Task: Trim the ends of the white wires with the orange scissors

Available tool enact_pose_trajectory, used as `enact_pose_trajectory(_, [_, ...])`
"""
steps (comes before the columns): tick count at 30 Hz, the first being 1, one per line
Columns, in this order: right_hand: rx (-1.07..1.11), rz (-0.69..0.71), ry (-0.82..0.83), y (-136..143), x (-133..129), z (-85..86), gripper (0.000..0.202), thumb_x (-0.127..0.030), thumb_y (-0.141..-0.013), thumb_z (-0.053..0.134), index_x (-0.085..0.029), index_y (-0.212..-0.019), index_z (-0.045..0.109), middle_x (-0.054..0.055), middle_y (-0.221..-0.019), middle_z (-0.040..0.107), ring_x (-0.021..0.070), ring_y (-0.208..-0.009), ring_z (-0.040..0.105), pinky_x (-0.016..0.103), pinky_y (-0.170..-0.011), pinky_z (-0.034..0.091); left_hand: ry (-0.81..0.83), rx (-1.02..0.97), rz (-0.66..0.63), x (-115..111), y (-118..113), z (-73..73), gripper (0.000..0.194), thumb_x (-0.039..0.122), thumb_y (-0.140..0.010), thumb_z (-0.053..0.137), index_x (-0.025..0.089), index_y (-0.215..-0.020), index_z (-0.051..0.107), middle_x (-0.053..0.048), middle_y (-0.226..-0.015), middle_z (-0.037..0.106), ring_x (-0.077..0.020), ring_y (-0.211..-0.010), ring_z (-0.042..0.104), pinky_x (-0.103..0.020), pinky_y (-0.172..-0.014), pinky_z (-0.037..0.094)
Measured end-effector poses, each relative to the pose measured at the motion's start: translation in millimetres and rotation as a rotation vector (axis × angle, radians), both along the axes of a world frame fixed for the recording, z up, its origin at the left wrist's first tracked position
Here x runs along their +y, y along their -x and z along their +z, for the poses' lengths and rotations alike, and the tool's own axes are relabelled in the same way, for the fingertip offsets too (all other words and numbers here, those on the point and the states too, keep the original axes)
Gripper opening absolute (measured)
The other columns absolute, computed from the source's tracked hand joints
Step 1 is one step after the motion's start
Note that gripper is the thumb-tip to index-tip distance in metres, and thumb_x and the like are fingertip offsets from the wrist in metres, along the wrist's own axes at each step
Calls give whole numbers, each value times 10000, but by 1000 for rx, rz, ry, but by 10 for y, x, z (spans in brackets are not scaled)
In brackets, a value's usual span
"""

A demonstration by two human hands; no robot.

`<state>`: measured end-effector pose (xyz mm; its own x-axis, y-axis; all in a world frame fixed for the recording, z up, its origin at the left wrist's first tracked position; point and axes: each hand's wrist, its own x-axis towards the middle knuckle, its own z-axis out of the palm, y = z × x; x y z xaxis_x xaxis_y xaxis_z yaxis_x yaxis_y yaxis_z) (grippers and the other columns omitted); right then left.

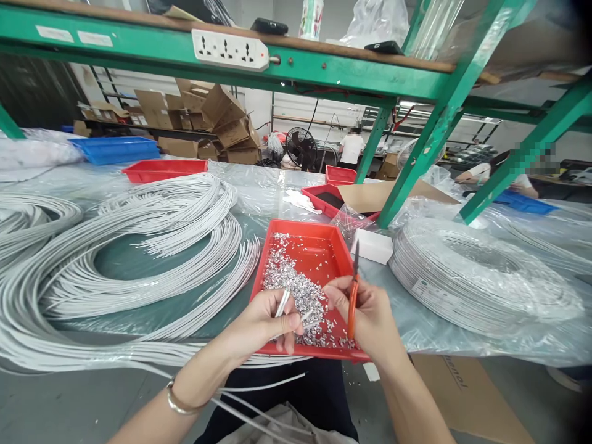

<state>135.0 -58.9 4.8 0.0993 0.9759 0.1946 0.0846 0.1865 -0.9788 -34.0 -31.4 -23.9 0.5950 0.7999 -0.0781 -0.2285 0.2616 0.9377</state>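
Wire ends sit pinched in the left hand over the near edge of the red tray — likely for easy reach of its metal bits; the right hand, above the right edge, curls around an orange-handled tool.

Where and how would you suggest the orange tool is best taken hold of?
I'd probably grip its orange handles from the near side: they're slim and form the near end, while the dark tip narrows and points away. The right hand holds it there.
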Motion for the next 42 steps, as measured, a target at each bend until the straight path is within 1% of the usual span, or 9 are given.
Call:
enact_pose_trajectory(7, [13, 281, 74, 22, -52, -84, 86, -250, -660, 726, -171, -693, 715, -20, -524, 599, 112, -469, 478, 237, -483, 394, 6, 1, 36, -10, -15, 24, 395, 328, -622, 744, 161, -605, 387, 2, -566, 641, -75, -374, 565, -135, -351, 358])
enact_pose_trajectory(14, [67, 263, 88, 83, -50, -93, 91, -249, -634, 736, -167, -668, 716, -26, -477, 572, 111, -448, 431, 237, -458, 363, 39, -36, -3, 7, 5, 12, 427, 345, -600, 760, 163, -594, 374, 1, -548, 640, -79, -355, 562, -133, -336, 331])
enact_pose_trajectory(20, [-54, 273, 10, 57, -32, -203, 80, -220, -755, 640, -182, -795, 698, -55, -498, 515, 93, -427, 370, 216, -424, 308, 45, -34, -15, 21, 6, 4, 400, 338, -619, 751, 159, -601, 393, 6, -544, 636, -87, -355, 568, -138, -333, 333])
enact_pose_trajectory(25, [-109, 451, -42, 33, 9, -130, 116, -250, -778, 609, -173, -794, 695, -24, -554, 571, 122, -505, 467, 234, -500, 394, 45, -62, -156, 18, 12, -11, 409, 363, -610, 753, 159, -583, 399, 6, -499, 616, -93, -340, 566, -133, -305, 318])
enact_pose_trajectory(30, [-324, 287, -129, 9, 84, -68, 161, -244, -746, 628, -170, -604, 649, -42, -497, 514, 120, -475, 457, 225, -465, 380, 39, 30, -273, 6, 6, -44, 352, 384, -688, 688, 162, -628, 421, 12, -512, 605, -60, -294, 502, -141, -293, 304])
enact_pose_trajectory(35, [-391, 55, -129, -196, 208, -96, 212, -220, -733, 635, -167, -536, 578, -55, -470, 472, 104, -447, 398, 220, -434, 328, -55, 76, -90, -19, 5, -7, 301, 325, -693, 695, 170, -687, 437, -14, -677, 622, -103, -547, 571, -180, -460, 381])
enact_pose_trajectory(38, [-413, 19, -110, -335, 228, -136, 77, -227, -754, 615, -160, -721, 635, -34, -523, 542, 128, -476, 458, 234, -454, 362, -211, 125, -11, -40, 10, 40, 237, 335, -724, 661, 149, -702, 517, -6, -732, 562, -110, -672, 512, -207, -605, 378])
enact_pose_trajectory(40, [-389, 52, -91, -380, 195, -163, 191, -250, -781, 587, -157, -944, 622, 10, -647, 631, 174, -575, 555, 270, -530, 436, -262, 169, 6, -45, 8, 52, 237, 361, -751, 622, 146, -708, 533, 8, -697, 528, -106, -636, 462, -212, -597, 353])
enact_pose_trajectory(42, [-299, 107, -54, -386, 132, -182, 238, -265, -789, 580, -160, -1001, 610, 44, -742, 668, 211, -679, 608, 313, -617, 476, -254, 184, -4, -44, -5, 46, 237, 352, -737, 635, 149, -699, 518, 6, -712, 535, -108, -636, 456, -217, -598, 345])
